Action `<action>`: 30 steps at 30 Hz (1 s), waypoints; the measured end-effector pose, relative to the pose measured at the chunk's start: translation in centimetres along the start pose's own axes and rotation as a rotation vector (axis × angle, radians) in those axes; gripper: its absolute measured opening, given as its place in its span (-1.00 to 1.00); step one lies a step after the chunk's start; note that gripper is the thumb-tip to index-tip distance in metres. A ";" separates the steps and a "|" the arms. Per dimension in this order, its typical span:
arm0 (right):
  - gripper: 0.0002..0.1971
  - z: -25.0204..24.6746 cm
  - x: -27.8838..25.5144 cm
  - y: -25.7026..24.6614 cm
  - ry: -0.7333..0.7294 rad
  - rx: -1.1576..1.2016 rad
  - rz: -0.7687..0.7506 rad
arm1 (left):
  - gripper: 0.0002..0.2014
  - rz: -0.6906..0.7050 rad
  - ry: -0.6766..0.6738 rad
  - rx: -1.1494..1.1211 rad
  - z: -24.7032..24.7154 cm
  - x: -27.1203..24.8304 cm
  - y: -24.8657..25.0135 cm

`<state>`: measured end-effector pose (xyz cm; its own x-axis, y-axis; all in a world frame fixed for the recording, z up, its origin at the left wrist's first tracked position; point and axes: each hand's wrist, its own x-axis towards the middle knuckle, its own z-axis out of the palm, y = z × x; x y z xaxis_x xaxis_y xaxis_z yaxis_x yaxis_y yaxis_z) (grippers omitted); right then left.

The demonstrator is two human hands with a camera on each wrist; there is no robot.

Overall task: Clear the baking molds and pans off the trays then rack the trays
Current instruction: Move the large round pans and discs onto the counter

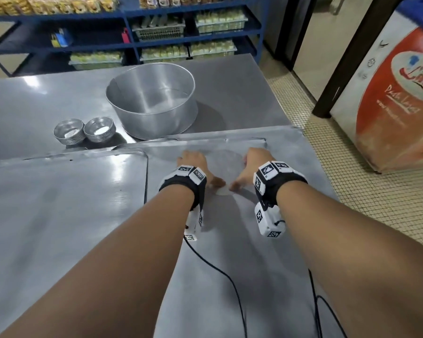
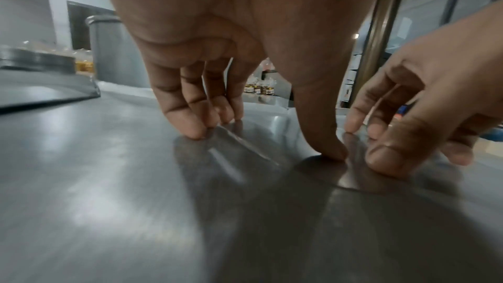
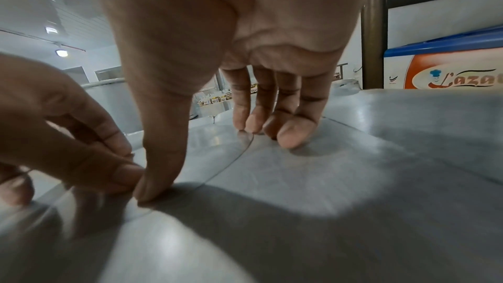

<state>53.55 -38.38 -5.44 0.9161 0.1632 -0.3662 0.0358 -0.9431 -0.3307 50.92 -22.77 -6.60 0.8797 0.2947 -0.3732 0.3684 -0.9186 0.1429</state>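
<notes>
Trays: I count two, both flat grey metal with raised rims, side by side on the steel table (image 1: 242,76). The left tray (image 1: 59,203) fills the near-left part; the right tray (image 1: 266,276) runs along the table's right edge.
Disc: one thin, flat, round metal disc (image 1: 226,162) lies on the right tray near its far edge. It is nearly the tray's own colour; only its fine rim line shows in the wrist views.
Large pan: one deep round metal pan (image 1: 152,101), upright, on the table just beyond the trays' far edges, off both trays.
Small molds: two stacks of small fluted metal molds (image 1: 83,130), touching each other, at the pan's left, off the trays. I cannot count the molds in each stack.
Left hand: the left hand (image 1: 195,164) arches over the disc's left side; fingertips (image 2: 196,130) and thumb press down at its rim, curled round nothing.
Right hand: the right hand (image 1: 254,162) mirrors it on the disc's right side; fingertips (image 3: 291,135) down at the rim, thumb tip meeting the left thumb at the near edge.
Wrist units: two, one per wrist, black bands with white blocks bearing black-and-white square markers.
Writing: the freezer (image 1: 396,93) on the floor right of the table reads "Lazat…", cut off; smaller script is illegible.
Shelving: one blue rack (image 1: 132,42) behind the table's far edge, holding packaged goods.
</notes>
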 end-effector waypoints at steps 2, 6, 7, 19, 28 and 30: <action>-0.03 0.0 0.7 -0.1 -0.007 0.005 0.023 | -0.19 -0.057 -0.047 -0.079 -0.3 0.7 -0.1; 0.28 0.0 1.5 -0.4 -0.046 0.026 0.038 | 0.00 -0.100 -0.109 -0.162 -0.6 1.4 -0.1; 0.29 -0.2 1.4 -0.5 -0.057 0.021 0.041 | -0.01 -0.098 -0.126 -0.196 -0.8 1.2 -0.2; -0.15 -2.3 -0.3 -0.7 0.115 0.331 0.075 | -0.29 -0.099 0.082 -0.751 -1.1 -1.3 -0.9; -0.37 -4.3 -8.1 -3.1 0.352 0.480 -0.072 | -0.50 0.053 0.334 -0.714 -6.1 -8.2 -3.6; -0.38 -4.5 -10.6 -4.3 0.369 0.495 -0.086 | -0.51 0.075 0.356 -0.721 -7.6 -10.8 -4.7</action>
<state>45.47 -37.41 3.80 0.9989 0.0388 -0.0250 0.0075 -0.6703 -0.7420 41.93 -19.61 3.72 0.9078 0.4172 -0.0420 0.3012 -0.5793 0.7574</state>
